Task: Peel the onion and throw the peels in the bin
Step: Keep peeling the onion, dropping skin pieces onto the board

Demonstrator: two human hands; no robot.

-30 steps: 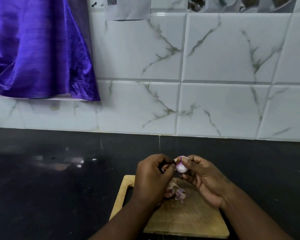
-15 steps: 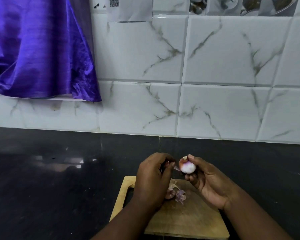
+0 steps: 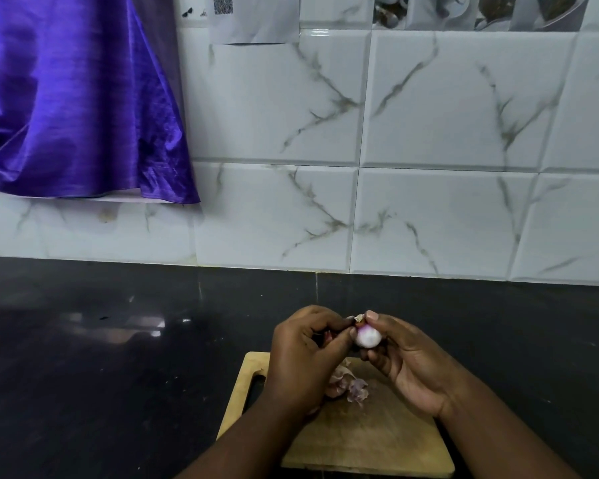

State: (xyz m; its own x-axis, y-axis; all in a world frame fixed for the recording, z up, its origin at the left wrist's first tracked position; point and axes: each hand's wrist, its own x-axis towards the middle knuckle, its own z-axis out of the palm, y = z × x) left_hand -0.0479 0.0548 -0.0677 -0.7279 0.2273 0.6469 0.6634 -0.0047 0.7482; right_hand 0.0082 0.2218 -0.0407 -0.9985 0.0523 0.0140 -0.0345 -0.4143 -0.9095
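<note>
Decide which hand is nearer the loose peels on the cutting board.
Left. The left hand sits just beside the peels; the right hand, holding the onion, is farther right of them.

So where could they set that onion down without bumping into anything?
Bare: the near half of the chopping board; the dark counter left of the board, back to the tiled wall; and the counter right of it. Crowded: the board's far end, where peels lie beneath the left hand and right hand holding the onion.
</note>
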